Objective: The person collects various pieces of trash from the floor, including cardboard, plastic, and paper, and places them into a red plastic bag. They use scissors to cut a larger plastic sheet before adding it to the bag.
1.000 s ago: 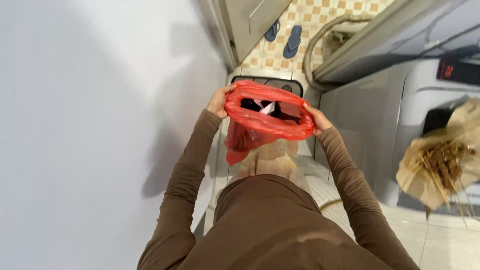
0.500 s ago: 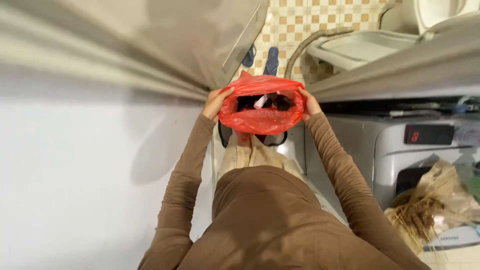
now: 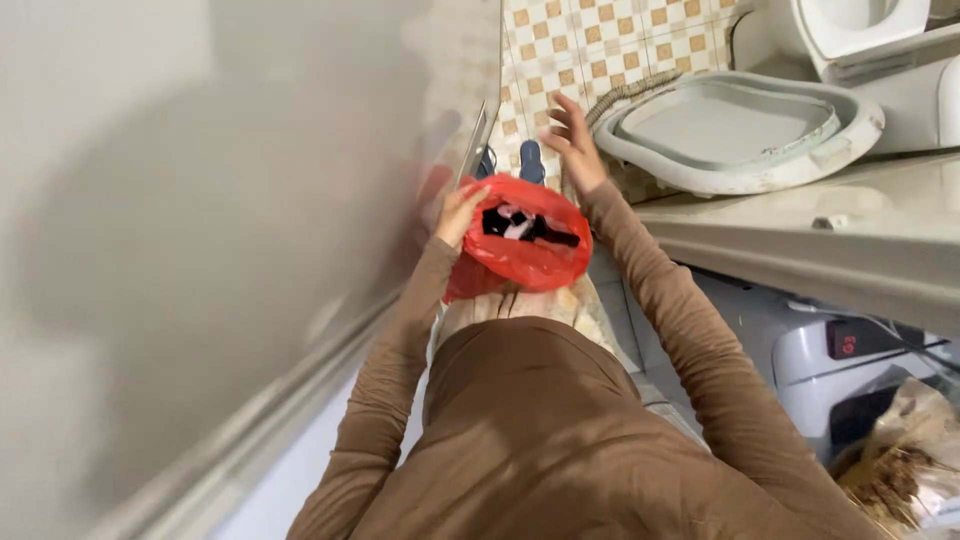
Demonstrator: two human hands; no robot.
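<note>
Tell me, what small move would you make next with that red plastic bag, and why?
Probably bring the right hand back to the rim of the red plastic bag. Only the left hand grips it, at one edge, while the right hand is spread open in the air above the checked tile floor. The bag's mouth gapes, with dark and white items showing inside, so it may sag.
</note>
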